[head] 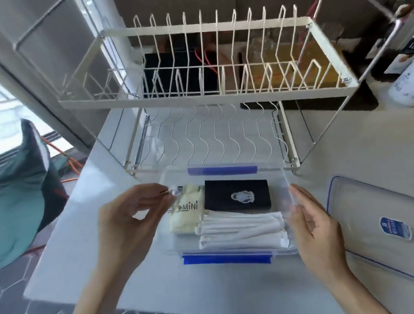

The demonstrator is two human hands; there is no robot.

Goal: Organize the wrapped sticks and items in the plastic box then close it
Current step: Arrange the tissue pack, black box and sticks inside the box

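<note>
Already the wrapped sticks lie sorted inside the plastic box at six o'clock, both hands' grip loose and empty, while the lid waits at three o'clock.

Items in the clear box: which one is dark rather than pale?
The black box with the white emblem, at the far side of the clear box. The MINI packet is cream and the wrapped sticks are white.

Lid cut off at right; label perhaps blurred.
</note>
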